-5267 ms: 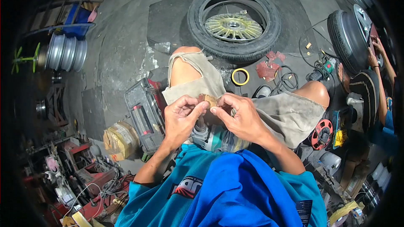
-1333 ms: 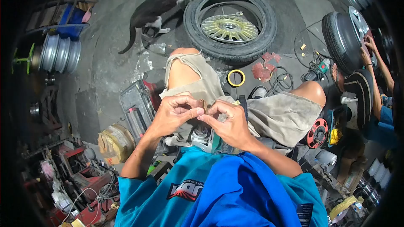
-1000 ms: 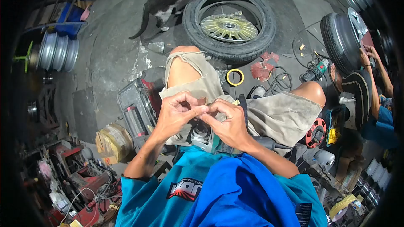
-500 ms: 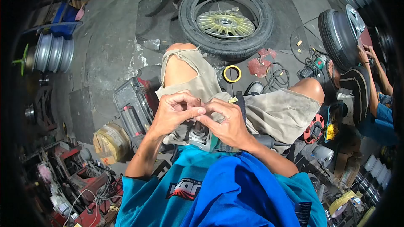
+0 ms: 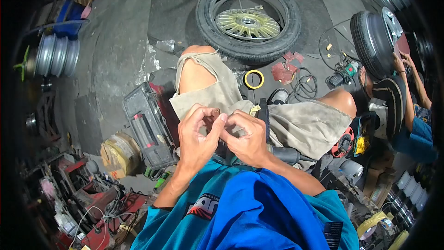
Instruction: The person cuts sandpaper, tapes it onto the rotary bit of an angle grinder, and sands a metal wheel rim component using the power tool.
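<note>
My left hand (image 5: 198,132) is closed in a pinch, with a small brown piece (image 5: 216,111) showing at its fingertips. My right hand (image 5: 247,138) is also pinched, its fingertips meeting those of my left; what lies between them is hidden. Both hands are above my lap. Below them lies a power tool, its dark body (image 5: 284,155) showing to the right and its head mostly covered by my hands.
A tyre (image 5: 201,21) lies around a yellow-taped wheel rim (image 5: 248,21). Nearer are a tape roll (image 5: 254,79), red sandpaper (image 5: 283,73) and an open tool case (image 5: 147,129). At right, another person's hands (image 5: 401,61) hold sandpaper against a wheel. A green grinder (image 5: 343,74) rests nearby.
My left hand has turned more upright and the brown piece now shows at its fingertips. The tool's metal head has become hidden. The dark animal beyond the tyre has moved mostly out of view.
</note>
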### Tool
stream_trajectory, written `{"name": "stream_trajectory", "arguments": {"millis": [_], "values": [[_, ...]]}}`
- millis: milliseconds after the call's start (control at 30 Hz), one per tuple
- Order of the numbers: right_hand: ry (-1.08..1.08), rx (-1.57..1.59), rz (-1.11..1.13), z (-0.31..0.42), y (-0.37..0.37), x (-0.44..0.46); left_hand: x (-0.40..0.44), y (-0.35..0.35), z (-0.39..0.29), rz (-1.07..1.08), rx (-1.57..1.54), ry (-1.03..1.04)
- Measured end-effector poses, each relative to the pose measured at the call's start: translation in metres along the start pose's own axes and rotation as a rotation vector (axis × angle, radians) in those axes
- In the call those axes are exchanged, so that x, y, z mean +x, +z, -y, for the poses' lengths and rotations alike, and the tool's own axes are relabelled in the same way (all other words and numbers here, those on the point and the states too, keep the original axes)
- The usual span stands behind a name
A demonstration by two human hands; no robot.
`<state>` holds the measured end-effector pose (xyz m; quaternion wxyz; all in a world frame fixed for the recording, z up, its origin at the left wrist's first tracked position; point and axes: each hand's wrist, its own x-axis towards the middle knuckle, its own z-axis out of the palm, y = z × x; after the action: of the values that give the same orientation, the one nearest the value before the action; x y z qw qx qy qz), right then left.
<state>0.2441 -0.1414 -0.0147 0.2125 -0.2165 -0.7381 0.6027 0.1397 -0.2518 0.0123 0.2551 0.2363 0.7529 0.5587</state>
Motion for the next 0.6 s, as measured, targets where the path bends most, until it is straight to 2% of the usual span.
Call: {"name": "stream_trajectory", "arguments": {"millis": [100,167,233,267,300,333,367,400,467,533,567,600], "values": [[0.005,-0.023,-0.012,-0.001,-0.001,0.004,-0.001,0.0,0.001,-0.094,-0.014,0.038],[-0.044,-0.002,0.088,-0.001,-0.01,0.014,-0.002,-0.004,0.003,-0.113,-0.044,0.043],[-0.104,-0.074,0.382,-0.01,-0.038,0.043,0.001,-0.012,0.004,-0.071,0.104,0.122],[0.079,0.026,0.518,-0.015,-0.054,0.059,0.003,-0.013,0.002,-0.069,0.101,0.115],[0.297,0.151,0.503,-0.037,-0.065,0.074,0.005,-0.015,-0.002,-0.046,0.112,0.101],[0.386,-0.018,0.497,-0.049,-0.077,0.101,0.007,-0.016,-0.004,-0.023,0.123,0.087],[0.363,-0.409,0.519,-0.057,-0.084,0.129,0.008,-0.017,-0.001,-0.018,0.118,0.082],[0.353,-0.671,0.563,-0.086,-0.081,0.147,0.01,-0.019,0.003,0.009,0.103,0.079],[0.267,-0.941,0.576,-0.177,-0.065,0.155,0.012,-0.024,0.006,0.037,0.087,0.08],[0.383,-1.088,0.714,-0.248,-0.038,0.157,0.012,-0.029,0.008,0.139,0.019,-0.041],[0.388,-1.109,0.72,-0.253,-0.028,0.152,0.013,-0.031,0.008,0.131,0.015,-0.046],[0.279,-1.146,0.711,-0.296,-0.019,0.14,0.014,-0.033,0.008,0.153,-0.001,-0.054]]}}
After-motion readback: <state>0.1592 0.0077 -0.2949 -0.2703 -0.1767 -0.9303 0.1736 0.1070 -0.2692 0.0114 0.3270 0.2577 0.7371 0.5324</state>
